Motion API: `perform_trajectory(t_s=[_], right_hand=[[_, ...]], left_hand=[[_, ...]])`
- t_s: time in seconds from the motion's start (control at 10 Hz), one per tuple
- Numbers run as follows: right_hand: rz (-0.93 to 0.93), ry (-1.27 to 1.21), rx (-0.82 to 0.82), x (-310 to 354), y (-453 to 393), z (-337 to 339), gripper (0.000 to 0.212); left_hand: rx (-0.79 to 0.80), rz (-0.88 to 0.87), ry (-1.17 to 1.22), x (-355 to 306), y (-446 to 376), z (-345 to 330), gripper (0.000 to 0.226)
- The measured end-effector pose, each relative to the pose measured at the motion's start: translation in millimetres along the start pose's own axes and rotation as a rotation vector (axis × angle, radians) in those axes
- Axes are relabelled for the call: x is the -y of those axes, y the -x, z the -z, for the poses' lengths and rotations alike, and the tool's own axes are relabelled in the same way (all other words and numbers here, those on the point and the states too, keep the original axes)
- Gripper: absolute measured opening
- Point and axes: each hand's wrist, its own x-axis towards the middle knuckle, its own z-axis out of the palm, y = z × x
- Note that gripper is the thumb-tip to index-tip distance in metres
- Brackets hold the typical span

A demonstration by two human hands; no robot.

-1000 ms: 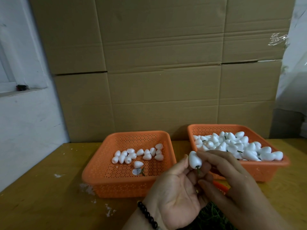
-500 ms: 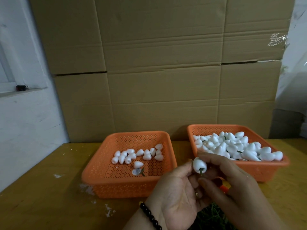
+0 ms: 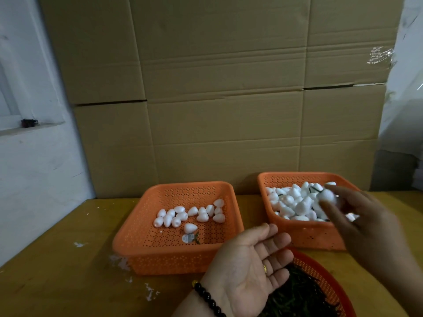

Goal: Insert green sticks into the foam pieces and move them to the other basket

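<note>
Left hand point(image 3: 249, 266) now lying open, palm up, holding nothing; right hand point(image 3: 357, 216), having left it, is pinching the foam piece point(image 3: 327, 196) over the right basket point(image 3: 306, 234); wooden table point(image 3: 57, 271), cardboard wall point(image 3: 217, 88) behind

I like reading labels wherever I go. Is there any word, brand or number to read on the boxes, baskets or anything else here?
None can be read.
Cardboard boxes: plain, no print.
Small round sticker in the left basket: too small and blurred to read.

White foam piece point(image 3: 327, 196) above heaped right basket point(image 3: 304, 234)
</note>
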Motion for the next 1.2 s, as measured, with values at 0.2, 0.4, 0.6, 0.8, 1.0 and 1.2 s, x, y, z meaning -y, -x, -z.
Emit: perform_trajectory(t_s=[0.2, 0.4, 0.6, 0.8, 1.0, 1.2], right_hand=[[-0.155, 0.424, 0.0, -51, -11, 2, 0.046], [-0.279, 0.641, 0.121, -72, -10, -2, 0.047], [-0.292, 0.626, 0.18, -74, -9, -2, 0.046], [-0.22, 0.714, 0.227, -64, -7, -5, 0.043], [-0.209, 0.689, 0.335, -55, -6, -7, 0.05], [-0.17, 0.673, 0.296, -42, -5, -7, 0.052]], left_hand=[[-0.01, -0.011, 0.014, 2, -2, 0, 0.027], [-0.004, -0.027, 0.009, 2, -3, 0, 0.04], [0.005, -0.041, -0.002, 3, -3, 1, 0.044], [0.007, -0.041, -0.011, 2, -2, 0, 0.045], [0.013, -0.038, -0.001, 2, -2, 1, 0.047], [-0.019, -0.056, 0.003, 2, -1, -1, 0.047]])
